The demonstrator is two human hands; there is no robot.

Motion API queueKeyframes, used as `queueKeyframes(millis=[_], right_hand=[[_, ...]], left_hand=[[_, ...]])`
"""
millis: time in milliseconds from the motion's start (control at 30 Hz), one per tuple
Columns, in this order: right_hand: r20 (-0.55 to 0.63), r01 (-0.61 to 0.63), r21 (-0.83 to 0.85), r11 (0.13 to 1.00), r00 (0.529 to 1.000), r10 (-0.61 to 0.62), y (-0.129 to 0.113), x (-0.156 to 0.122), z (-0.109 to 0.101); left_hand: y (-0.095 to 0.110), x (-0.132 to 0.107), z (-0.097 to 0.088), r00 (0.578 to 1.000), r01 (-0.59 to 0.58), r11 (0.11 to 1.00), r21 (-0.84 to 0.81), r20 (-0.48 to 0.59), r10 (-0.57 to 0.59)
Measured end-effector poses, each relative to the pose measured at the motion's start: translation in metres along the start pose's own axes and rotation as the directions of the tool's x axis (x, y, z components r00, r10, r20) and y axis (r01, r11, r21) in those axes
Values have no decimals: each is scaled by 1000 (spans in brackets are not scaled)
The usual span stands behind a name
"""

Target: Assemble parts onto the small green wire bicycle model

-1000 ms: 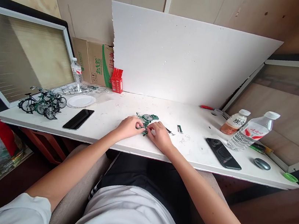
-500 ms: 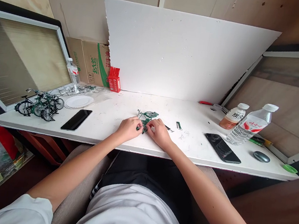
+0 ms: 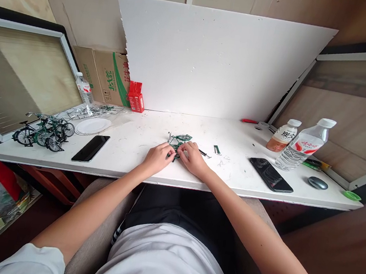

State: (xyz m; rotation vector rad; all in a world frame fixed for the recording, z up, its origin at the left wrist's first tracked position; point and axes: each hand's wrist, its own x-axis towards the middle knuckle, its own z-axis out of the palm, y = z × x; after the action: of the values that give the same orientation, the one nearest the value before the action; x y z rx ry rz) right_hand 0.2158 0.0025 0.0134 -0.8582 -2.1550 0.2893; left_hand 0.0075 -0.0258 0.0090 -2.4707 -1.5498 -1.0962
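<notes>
Near the front edge of the white table, my left hand (image 3: 158,157) and my right hand (image 3: 193,157) meet over a small green model bicycle (image 3: 179,140). Fingers of both hands are closed in a pinch on its near part, which they partly cover. The bicycle's far wheel and thin silver handlebar stick out beyond my fingertips. Just right of my right hand lies a thin dark tool (image 3: 204,154), perhaps a small screwdriver. A little green part (image 3: 217,149) rests farther right.
Assembled model bicycles (image 3: 45,132) stand in a cluster at the left, near a white plate (image 3: 93,126) and a phone (image 3: 90,148). On the right are a second phone (image 3: 270,174), a water bottle (image 3: 304,145), a brown drink bottle (image 3: 283,135) and a mouse (image 3: 317,183).
The whole view has shifted slightly as the head moved. My hands stay together at the bicycle, with the right fingers a little farther over it.
</notes>
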Motion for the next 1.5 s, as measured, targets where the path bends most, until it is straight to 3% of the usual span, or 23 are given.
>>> queueKeyframes(millis=[267,500,733,1000,1500], right_hand=[[32,24,-57,998,999,-22,-5,0,-2],[35,-65,61,996,997,63,-3,0,-4],[37,-60,105,993,998,57,0,1,-4],[41,-183,244,952,983,178,7,4,-5],[85,-248,346,905,969,233,9,5,-3]], left_hand=[[1,1,-1,1000,-6,1000,-29,7,7],[3,1,-3,999,-26,997,-78,28,28],[2,1,-1,999,-19,997,-73,29,21],[2,2,-1,998,-54,996,-76,21,56],[4,3,-4,998,-30,990,-136,42,36]])
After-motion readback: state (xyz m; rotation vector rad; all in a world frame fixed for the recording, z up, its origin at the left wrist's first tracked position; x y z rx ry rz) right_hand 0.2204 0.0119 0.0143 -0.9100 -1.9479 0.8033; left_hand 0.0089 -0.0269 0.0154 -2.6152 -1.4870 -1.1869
